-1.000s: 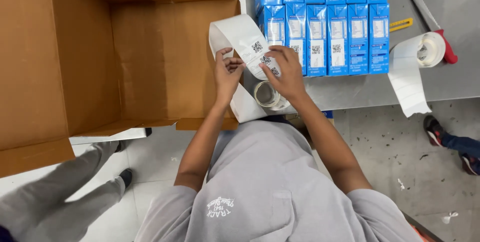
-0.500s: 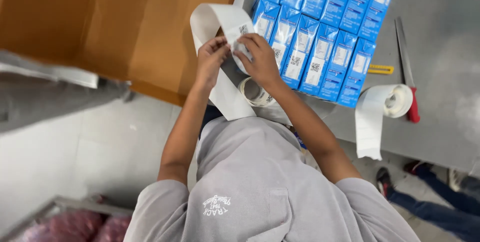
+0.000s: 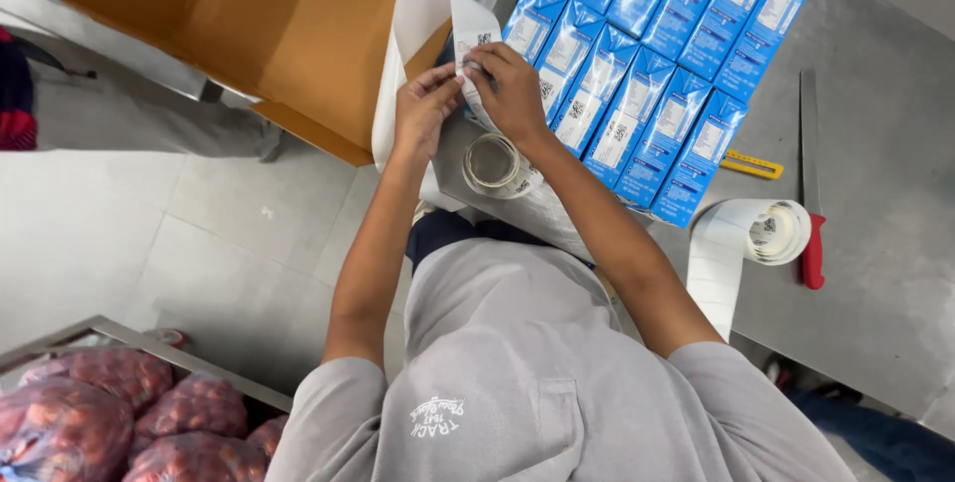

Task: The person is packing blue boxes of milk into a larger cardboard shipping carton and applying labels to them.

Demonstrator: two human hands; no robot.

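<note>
Both my hands meet at the near edge of a grey table (image 3: 885, 273). My left hand (image 3: 422, 110) and my right hand (image 3: 509, 89) pinch a white label strip (image 3: 423, 16) that loops up and hangs down below the hands. Its roll (image 3: 493, 163) lies on the table just under my right wrist. Several blue cartons (image 3: 652, 69) stand packed in rows right beside my right hand.
An open brown cardboard box (image 3: 298, 24) lies to the left. A second white label roll (image 3: 774, 231), a red-handled knife (image 3: 811, 193) and a yellow cutter (image 3: 752, 165) rest on the table at right. Red mesh bags (image 3: 99, 417) sit at bottom left.
The view has swung and tilted, so the box and cartons shifted. My hands have stayed together on the label strip, near the cartons.
</note>
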